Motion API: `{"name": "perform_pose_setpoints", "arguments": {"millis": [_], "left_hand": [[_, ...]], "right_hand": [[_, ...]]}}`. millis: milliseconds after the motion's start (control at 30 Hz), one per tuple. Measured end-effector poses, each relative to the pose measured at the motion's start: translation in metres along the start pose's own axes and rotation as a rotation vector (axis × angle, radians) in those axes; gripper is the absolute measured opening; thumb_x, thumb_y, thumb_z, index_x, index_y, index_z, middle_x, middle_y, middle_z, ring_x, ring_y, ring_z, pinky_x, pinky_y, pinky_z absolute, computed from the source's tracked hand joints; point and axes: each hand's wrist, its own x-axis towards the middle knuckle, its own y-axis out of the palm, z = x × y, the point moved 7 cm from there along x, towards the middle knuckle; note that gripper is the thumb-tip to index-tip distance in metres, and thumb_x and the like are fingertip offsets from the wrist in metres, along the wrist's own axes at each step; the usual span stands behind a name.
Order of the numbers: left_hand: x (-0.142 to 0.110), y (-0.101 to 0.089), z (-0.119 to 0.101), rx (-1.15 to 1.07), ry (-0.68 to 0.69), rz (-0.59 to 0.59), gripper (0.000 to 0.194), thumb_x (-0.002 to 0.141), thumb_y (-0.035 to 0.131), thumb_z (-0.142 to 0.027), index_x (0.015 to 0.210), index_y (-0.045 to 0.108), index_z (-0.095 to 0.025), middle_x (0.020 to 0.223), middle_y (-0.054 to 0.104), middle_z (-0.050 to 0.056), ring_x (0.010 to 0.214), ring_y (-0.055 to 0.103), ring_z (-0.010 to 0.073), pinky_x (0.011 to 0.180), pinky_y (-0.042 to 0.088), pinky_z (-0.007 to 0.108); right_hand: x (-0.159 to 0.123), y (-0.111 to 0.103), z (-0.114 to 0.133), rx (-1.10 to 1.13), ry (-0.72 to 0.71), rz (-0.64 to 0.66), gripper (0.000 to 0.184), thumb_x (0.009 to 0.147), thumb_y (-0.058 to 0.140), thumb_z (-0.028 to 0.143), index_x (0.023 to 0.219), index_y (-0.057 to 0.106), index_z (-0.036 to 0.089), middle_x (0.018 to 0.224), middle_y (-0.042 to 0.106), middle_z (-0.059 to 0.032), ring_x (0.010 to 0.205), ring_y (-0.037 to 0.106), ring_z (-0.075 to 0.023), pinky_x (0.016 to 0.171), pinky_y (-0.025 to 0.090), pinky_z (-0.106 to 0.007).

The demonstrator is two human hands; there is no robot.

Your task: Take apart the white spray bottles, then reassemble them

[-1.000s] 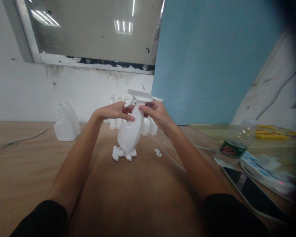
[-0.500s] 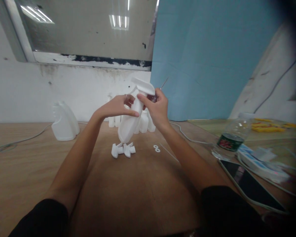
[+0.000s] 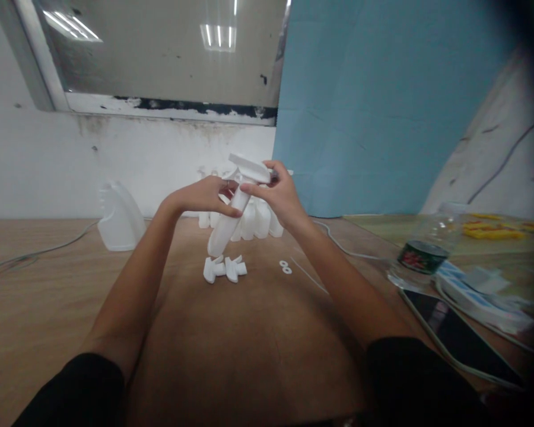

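Note:
A white spray bottle (image 3: 225,231) hangs tilted above the table, its trigger head (image 3: 250,168) at the upper right end. My left hand (image 3: 207,194) is closed around the bottle's neck area, thumb across the front. Up at the collar and trigger head, my right hand (image 3: 278,193) grips with its thumb on the near side; its other fingers are partly hidden behind. Two loose white trigger heads (image 3: 225,269) lie on the table below. Right of them are two small white washers (image 3: 285,267) and a thin white tube (image 3: 309,274).
Several white bottles (image 3: 261,219) stand behind my hands by the wall. A white bottle (image 3: 121,219) without a head stands at the left. To the right are a clear water bottle (image 3: 422,252), a phone (image 3: 460,338), a power strip (image 3: 476,299) and yellow items (image 3: 493,230).
Both hands have moved slightly down and left with the spray bottle, which leans over more. The trigger head has turned a little. The loose parts on the table stay put.

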Motion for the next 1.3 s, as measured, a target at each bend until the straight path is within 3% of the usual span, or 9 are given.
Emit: {"name": "perform_pose_setpoints", "arguments": {"millis": [200,300,433,600,733,833,967,1133,1300], "left_hand": [[-0.005,0.0,0.007,-0.111,-0.014,0.081,0.038,0.066,0.08,-0.031,0.102,0.071,-0.02,0.103,0.073,0.005,0.103,0.066,0.025,0.087,0.052,0.03],[-0.006,0.001,0.008,-0.095,-0.002,0.103,0.039,0.064,0.081,-0.032,0.1,0.072,-0.021,0.097,0.074,0.004,0.101,0.068,0.0254,0.085,0.052,0.03],[-0.007,0.002,0.007,-0.118,-0.023,0.119,0.043,0.064,0.081,-0.029,0.105,0.071,-0.022,0.098,0.074,0.004,0.099,0.068,0.0248,0.088,0.051,0.032],[-0.013,-0.008,0.014,-0.056,-0.052,0.135,0.039,0.065,0.079,-0.033,0.102,0.072,-0.022,0.097,0.072,0.003,0.105,0.066,0.0247,0.09,0.048,0.03],[-0.019,-0.036,0.054,0.209,-0.275,0.011,0.043,0.06,0.08,-0.046,0.094,0.071,-0.02,0.097,0.072,0.003,0.095,0.067,0.0241,0.084,0.047,0.029],[-0.026,-0.06,0.092,0.294,-0.406,-0.116,0.047,0.057,0.08,-0.051,0.089,0.069,-0.018,0.093,0.071,0.006,0.09,0.066,0.0263,0.079,0.047,0.032],[-0.045,-0.089,0.148,0.361,-0.633,-0.318,0.043,0.062,0.077,-0.053,0.076,0.062,-0.016,0.076,0.067,0.01,0.079,0.065,0.0287,0.065,0.047,0.034],[-0.071,-0.097,0.2,0.285,-0.851,-0.423,0.038,0.069,0.079,-0.045,0.076,0.058,-0.014,0.068,0.064,0.007,0.06,0.064,0.0202,0.052,0.049,0.028],[-0.091,-0.099,0.217,0.28,-0.993,-0.537,0.049,0.07,0.082,-0.044,0.092,0.058,-0.008,0.074,0.065,0.007,0.057,0.062,0.0173,0.048,0.049,0.026]], "right_hand": [[-0.005,0.014,0.006,0.171,-0.007,0.185,0.066,0.061,0.086,0.041,0.111,0.046,0.028,0.099,0.06,0.0,0.093,0.063,-0.0201,0.079,0.056,-0.033],[-0.008,0.014,0.008,0.058,-0.001,0.168,0.07,0.058,0.088,0.038,0.112,0.044,0.029,0.096,0.057,0.0007,0.089,0.062,-0.0198,0.075,0.057,-0.031],[-0.009,0.016,0.011,0.047,-0.017,0.171,0.06,0.066,0.083,0.039,0.112,0.046,0.028,0.093,0.057,0.0011,0.087,0.064,-0.0195,0.076,0.058,-0.032],[-0.002,0.002,0.033,0.069,-0.158,0.094,0.053,0.077,0.076,0.046,0.116,0.046,0.029,0.108,0.06,-0.0013,0.103,0.063,-0.0206,0.085,0.057,-0.035],[0.005,-0.028,0.06,0.071,-0.307,-0.07,0.052,0.078,0.075,0.052,0.116,0.045,0.034,0.119,0.058,0.0001,0.111,0.062,-0.0224,0.085,0.057,-0.037],[0.008,-0.052,0.073,0.148,-0.368,-0.153,0.053,0.074,0.08,0.048,0.111,0.044,0.038,0.115,0.06,0.0028,0.102,0.065,-0.0218,0.083,0.058,-0.039],[0.01,-0.077,0.076,0.105,-0.302,-0.191,0.053,0.075,0.079,0.047,0.112,0.042,0.041,0.117,0.063,0.0028,0.095,0.066,-0.0222,0.085,0.056,-0.041],[0.014,-0.095,0.074,0.087,-0.301,-0.225,0.048,0.075,0.078,0.047,0.106,0.042,0.037,0.113,0.063,0.0011,0.09,0.065,-0.0229,0.074,0.055,-0.04],[0.02,-0.105,0.059,0.052,-0.214,-0.235,0.046,0.079,0.074,0.047,0.105,0.038,0.035,0.112,0.063,-0.0003,0.085,0.061,-0.022,0.065,0.052,-0.038]]}}
